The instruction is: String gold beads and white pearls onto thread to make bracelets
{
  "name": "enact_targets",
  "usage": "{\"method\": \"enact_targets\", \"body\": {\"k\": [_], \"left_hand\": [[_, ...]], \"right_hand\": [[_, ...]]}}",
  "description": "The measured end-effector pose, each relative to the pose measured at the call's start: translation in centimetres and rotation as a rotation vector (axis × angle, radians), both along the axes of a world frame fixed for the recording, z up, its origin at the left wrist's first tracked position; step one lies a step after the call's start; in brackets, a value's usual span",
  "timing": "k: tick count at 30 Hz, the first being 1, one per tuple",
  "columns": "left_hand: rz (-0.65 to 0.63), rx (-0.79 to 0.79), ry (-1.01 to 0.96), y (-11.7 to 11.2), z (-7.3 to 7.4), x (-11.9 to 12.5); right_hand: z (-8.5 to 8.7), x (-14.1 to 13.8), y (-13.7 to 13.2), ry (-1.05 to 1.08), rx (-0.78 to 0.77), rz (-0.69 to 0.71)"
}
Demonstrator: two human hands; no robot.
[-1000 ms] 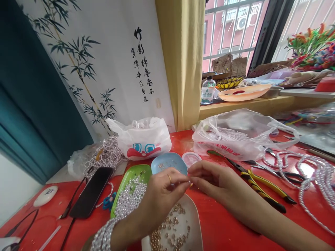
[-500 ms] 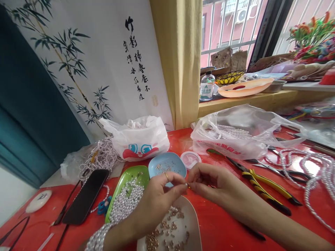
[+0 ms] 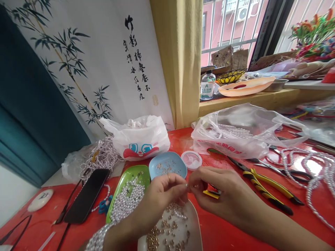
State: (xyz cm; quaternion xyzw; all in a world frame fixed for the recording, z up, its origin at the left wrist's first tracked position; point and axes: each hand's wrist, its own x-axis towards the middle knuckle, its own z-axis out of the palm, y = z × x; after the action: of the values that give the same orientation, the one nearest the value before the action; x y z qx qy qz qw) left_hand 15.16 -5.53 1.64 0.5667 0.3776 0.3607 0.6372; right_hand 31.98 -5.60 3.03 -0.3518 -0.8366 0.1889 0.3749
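Observation:
My left hand (image 3: 163, 193) is closed in a pinch above the white plate (image 3: 195, 223) of gold beads. Its fingertips meet those of my right hand (image 3: 217, 186) at a tiny piece too small to name. A yellow-handled tool (image 3: 211, 194) shows in the curled fingers of my right hand, mostly hidden by them. Clear or pearly beads (image 3: 180, 212) show just below my left fingers, over the plate. Several strands of pearl beads (image 3: 98, 238) circle my left wrist. Beside that hand lies a green tray (image 3: 142, 170) heaped with pearl beads (image 3: 127, 200).
Behind my hands are a blue dish (image 3: 180, 164) with small metal findings and a round lidded box (image 3: 191, 160). Yellow-black pliers (image 3: 272, 186), scissors (image 3: 282, 170) and bead strands (image 3: 321, 177) lie right. A phone (image 3: 87, 195) lies left; plastic bags (image 3: 146, 139) stand at the back.
My right hand has turned, so the yellow-handled tool shows between its fingers. The dark handle under my right forearm is gone from sight. Beads now show below my left fingers.

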Motion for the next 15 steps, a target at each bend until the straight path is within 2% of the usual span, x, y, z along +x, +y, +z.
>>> {"method": "enact_targets", "body": {"k": [10,15], "left_hand": [[-0.002,-0.073,-0.098,0.08,-0.71,0.01],[-0.013,-0.060,-0.112,-0.03,-0.75,0.08]], "right_hand": [[-0.21,0.15,-0.09,-0.070,0.116,0.011],[0.09,-0.05,-0.03,0.002,-0.019,-0.014]]}}
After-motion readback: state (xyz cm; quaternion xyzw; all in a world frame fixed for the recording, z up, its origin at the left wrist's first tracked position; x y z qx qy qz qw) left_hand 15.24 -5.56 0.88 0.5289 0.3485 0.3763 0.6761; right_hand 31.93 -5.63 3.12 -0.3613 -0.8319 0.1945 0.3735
